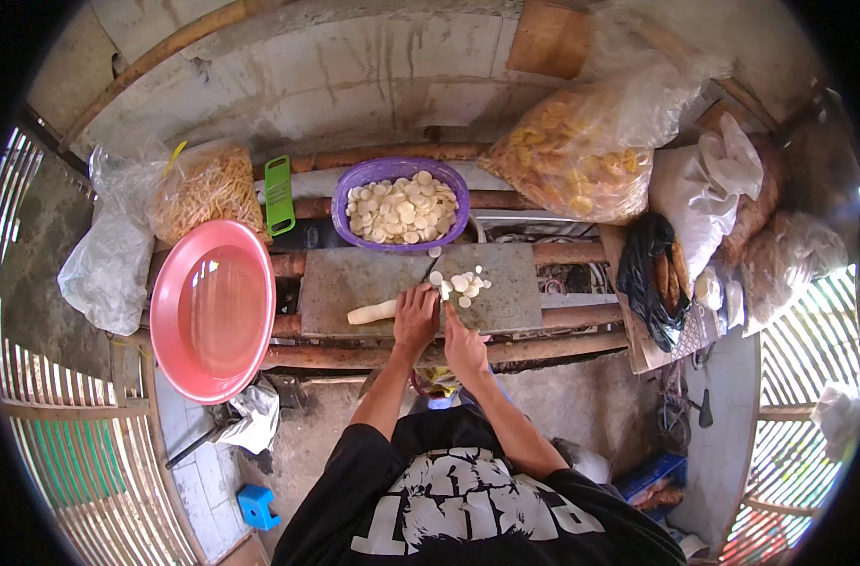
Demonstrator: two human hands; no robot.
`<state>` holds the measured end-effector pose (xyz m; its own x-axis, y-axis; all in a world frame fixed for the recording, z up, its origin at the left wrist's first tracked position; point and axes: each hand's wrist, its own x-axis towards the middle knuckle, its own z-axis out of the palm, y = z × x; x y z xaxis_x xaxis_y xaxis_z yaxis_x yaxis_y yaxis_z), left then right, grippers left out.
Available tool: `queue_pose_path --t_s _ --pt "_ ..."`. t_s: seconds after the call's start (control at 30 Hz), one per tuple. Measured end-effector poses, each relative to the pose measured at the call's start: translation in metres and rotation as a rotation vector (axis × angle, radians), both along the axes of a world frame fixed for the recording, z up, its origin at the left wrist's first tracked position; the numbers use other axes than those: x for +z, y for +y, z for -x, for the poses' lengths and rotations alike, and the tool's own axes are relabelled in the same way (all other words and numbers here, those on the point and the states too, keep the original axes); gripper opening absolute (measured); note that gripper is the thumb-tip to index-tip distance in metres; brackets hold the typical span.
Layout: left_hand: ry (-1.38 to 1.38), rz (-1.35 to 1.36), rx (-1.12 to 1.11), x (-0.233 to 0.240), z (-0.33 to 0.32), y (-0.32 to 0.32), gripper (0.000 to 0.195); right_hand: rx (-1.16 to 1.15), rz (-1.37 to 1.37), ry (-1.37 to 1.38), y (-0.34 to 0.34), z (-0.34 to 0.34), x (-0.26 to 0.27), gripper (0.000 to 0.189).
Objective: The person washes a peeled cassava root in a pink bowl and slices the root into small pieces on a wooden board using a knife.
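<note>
My left hand presses a peeled pale root, perhaps cassava, flat against a grey board. The root's uncut end sticks out to the left. Close beside it, my right hand is closed with the index finger stretched forward, on what appears to be a knife. Only a thin dark line of its blade shows; the handle is hidden. Thin round slices lie scattered beyond my fingers. Just past the board, a purple basin holds a heap of similar slices.
A pink basin of liquid stands left. Behind it are a bag of fried sticks and a green slicer. Bagged chips and a black bag of roots sit right. The bench has gaps between wooden poles.
</note>
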<state>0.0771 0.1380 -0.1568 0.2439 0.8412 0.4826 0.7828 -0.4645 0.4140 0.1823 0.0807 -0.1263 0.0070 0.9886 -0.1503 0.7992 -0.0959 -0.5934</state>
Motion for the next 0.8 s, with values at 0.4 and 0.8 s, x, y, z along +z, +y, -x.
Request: queue_pose_path --t_s 0.4,0.8 --pt "-0.016 -0.007 0.006 -0.002 -0.004 0.0 0.02 -0.006 -0.09 -0.066 0.017 -0.005 0.002 0.033" --pt "0.014 -0.021 -0.031 -0.007 -0.001 0.001 0.017 0.006 0.003 -0.016 0.014 -0.008 0.014 0.031"
